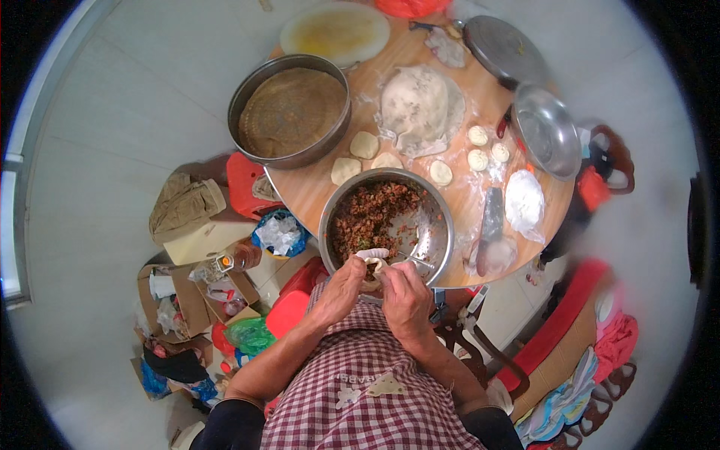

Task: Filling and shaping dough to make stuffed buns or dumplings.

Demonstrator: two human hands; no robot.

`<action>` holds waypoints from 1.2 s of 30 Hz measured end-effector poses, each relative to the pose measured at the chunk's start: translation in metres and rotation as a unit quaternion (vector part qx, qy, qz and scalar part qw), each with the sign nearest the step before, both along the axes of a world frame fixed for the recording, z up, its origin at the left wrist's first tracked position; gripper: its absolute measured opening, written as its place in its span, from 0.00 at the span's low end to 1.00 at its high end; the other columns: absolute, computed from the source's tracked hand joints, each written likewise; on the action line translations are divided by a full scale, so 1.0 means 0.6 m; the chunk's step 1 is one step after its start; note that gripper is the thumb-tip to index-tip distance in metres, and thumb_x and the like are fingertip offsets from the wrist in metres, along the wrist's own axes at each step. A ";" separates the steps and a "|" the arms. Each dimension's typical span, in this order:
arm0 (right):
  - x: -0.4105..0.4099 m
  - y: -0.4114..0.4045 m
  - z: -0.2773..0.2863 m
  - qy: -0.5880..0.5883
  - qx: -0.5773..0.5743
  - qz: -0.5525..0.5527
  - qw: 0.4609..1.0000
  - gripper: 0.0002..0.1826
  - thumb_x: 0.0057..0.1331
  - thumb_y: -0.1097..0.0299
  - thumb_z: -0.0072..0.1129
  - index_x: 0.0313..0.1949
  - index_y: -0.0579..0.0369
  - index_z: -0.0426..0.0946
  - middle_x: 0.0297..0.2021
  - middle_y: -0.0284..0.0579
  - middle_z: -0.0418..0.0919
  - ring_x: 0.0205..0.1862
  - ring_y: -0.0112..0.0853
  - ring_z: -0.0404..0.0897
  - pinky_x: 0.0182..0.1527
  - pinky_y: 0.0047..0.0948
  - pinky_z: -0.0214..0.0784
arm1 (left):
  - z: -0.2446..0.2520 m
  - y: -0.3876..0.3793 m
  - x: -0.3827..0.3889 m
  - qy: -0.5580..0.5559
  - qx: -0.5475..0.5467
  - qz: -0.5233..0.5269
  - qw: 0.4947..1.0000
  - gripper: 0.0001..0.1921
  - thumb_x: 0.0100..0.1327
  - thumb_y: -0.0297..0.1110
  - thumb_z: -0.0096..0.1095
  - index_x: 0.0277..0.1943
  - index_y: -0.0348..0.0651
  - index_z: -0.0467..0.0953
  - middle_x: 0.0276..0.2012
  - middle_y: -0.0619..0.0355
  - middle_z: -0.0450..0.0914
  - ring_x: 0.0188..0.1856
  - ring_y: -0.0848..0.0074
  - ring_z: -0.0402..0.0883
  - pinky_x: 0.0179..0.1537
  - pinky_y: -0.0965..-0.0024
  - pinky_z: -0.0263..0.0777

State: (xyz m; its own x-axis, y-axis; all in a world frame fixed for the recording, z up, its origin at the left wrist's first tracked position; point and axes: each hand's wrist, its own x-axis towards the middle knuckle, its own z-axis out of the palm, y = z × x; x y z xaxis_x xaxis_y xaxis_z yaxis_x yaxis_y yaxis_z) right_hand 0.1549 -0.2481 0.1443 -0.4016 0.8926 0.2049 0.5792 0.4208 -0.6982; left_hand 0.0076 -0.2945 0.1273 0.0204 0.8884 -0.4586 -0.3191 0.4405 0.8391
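Over the near rim of a steel bowl (442, 205), my left hand (346, 287) cups a filled dough wrapper (368, 284). The fingers of my right hand (406, 298) pinch the wrapper's right edge. Brown chopped filling (365, 219) lies mostly in the left of the bowl, and a metal utensil handle (416, 259) shows inside it. Beyond the bowl are flat dough rounds (364, 145) and a large floury dough mass (416, 104). Several pleated buns (478, 135) sit to the right of that mass.
A round steamer (289, 112) with a brown liner stands at the table's left. An empty metal basin (545, 132), a dark round lid (503, 48), a cleaver (490, 225) and a bag of flour (525, 202) are on the right. A red stool (244, 185) and boxes (180, 292) stand on the floor.
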 end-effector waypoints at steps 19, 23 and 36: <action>0.022 0.019 0.002 0.020 -0.069 0.025 0.997 0.08 0.65 0.74 0.65 0.43 0.59 0.79 0.39 0.47 0.76 0.40 0.45 0.82 0.40 0.41 0.75 | -0.004 0.012 0.002 -0.047 0.033 0.012 0.998 0.38 0.78 0.64 0.29 0.70 0.35 0.62 0.56 0.54 0.75 0.55 0.73 0.77 0.57 0.68 0.74; 0.022 0.025 0.005 0.015 -0.039 0.024 0.999 0.09 0.65 0.74 0.65 0.45 0.57 0.79 0.40 0.47 0.76 0.41 0.45 0.81 0.41 0.40 0.75 | -0.024 0.004 0.007 -0.061 0.029 0.016 0.998 0.38 0.77 0.64 0.29 0.71 0.36 0.61 0.56 0.53 0.76 0.55 0.72 0.79 0.58 0.67 0.76; 0.024 0.020 -0.002 -0.021 0.011 -0.006 1.000 0.18 0.58 0.77 0.70 0.49 0.56 0.81 0.36 0.43 0.80 0.36 0.40 0.84 0.37 0.36 0.77 | -0.004 0.014 0.001 0.013 0.008 -0.045 0.999 0.40 0.77 0.65 0.29 0.67 0.34 0.68 0.55 0.50 0.78 0.53 0.68 0.82 0.51 0.66 0.80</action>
